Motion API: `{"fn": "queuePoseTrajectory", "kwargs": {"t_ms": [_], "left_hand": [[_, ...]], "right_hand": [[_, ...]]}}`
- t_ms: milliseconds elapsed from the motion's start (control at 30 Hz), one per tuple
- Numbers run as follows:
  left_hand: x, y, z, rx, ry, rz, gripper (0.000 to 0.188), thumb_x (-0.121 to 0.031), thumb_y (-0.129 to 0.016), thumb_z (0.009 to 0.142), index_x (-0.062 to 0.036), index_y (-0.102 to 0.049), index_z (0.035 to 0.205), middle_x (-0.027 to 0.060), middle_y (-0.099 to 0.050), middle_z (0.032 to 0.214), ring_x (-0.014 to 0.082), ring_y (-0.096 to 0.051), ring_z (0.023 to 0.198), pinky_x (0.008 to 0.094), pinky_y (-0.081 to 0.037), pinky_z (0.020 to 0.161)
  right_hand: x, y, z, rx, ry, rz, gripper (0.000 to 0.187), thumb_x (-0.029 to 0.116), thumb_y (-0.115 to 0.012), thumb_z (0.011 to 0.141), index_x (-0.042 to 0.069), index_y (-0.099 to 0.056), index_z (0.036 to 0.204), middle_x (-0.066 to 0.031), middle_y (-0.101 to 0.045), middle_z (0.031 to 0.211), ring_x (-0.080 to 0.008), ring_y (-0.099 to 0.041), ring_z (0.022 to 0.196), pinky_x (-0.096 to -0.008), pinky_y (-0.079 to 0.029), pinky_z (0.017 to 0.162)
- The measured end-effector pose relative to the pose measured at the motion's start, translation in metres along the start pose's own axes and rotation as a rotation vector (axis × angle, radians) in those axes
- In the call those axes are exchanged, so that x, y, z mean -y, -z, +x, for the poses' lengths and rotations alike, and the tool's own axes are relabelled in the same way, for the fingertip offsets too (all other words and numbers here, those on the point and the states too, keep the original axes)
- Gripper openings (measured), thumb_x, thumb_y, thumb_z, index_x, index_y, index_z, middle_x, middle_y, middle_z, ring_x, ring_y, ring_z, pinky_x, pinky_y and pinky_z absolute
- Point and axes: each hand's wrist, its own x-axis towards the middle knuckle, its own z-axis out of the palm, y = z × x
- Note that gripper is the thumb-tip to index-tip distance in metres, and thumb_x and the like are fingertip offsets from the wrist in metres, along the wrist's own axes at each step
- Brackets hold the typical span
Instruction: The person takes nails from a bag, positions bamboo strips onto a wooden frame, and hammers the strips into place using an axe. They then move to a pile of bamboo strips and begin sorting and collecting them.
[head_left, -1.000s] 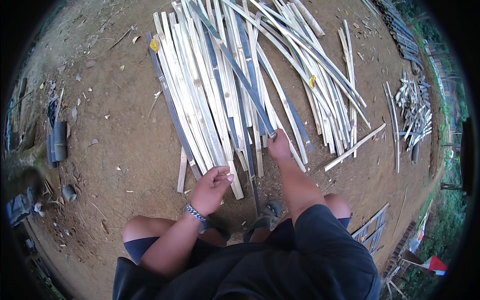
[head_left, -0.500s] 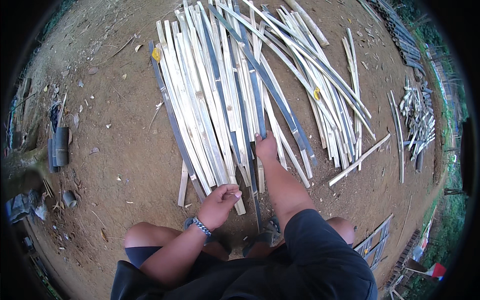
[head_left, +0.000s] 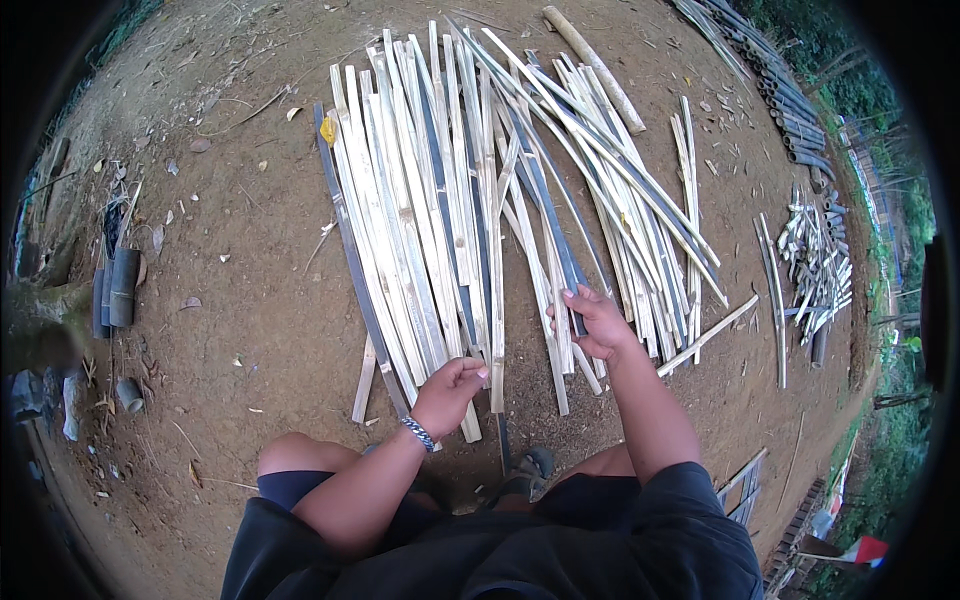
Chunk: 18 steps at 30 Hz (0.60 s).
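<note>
Long split bamboo strips [head_left: 405, 225], pale inside and dark on the outer side, lie in a pile in front of my feet. My right hand [head_left: 604, 322] is closed around the near end of a dark-faced bamboo strip [head_left: 560, 235] at the pile's right side. Over the near ends of the left strips is my left hand [head_left: 450, 396], its thumb and fingers pinched together. Whatever sits in that pinch, if anything, is too small to make out. A chain bracelet [head_left: 418, 433] circles my left wrist.
More strips [head_left: 632, 250] lie to the right, with a bamboo pole [head_left: 595, 68] beyond. Short pieces [head_left: 815, 260] form a heap farther right, near stacked dark bamboo tubes [head_left: 785, 95]. Cut bamboo sections [head_left: 123, 288] stand at the left. My foot [head_left: 535, 465] is close to the strips.
My right hand has moved right with the near end of the dark strip, opening a gap in the pile. My left hand stays pinched, nearly in the same place.
</note>
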Motion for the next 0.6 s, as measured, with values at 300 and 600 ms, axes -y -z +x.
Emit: {"fn": "queuePoseTrajectory", "kwargs": {"t_ms": [300,600], "left_hand": [[-0.021,-0.019,0.001,0.075,0.265,-0.570,0.043,-0.038,-0.040,0.111,-0.0005,-0.052,0.129,0.0172,-0.072,0.113,0.0230,-0.071,0.088,0.0329,-0.056,0.065],[-0.034,-0.056,-0.044,-0.267,-0.043,0.204,0.033,-0.028,-0.043,0.110,0.0010,-0.057,0.104,0.0085,-0.065,0.074,0.0177,-0.060,0.051,0.0347,-0.048,0.046]], "right_hand": [[-0.118,-0.112,-0.102,0.060,0.289,-0.831,0.016,0.018,-0.050,0.107,0.004,-0.057,0.111,-0.0088,-0.068,0.084,-0.0187,-0.069,0.073,-0.0349,-0.053,0.067],[-0.122,-0.114,-0.147,0.035,0.296,-0.433,0.012,0.014,-0.049,0.107,0.003,-0.053,0.107,-0.0072,-0.063,0.077,-0.0162,-0.063,0.064,-0.0337,-0.050,0.060]]}}
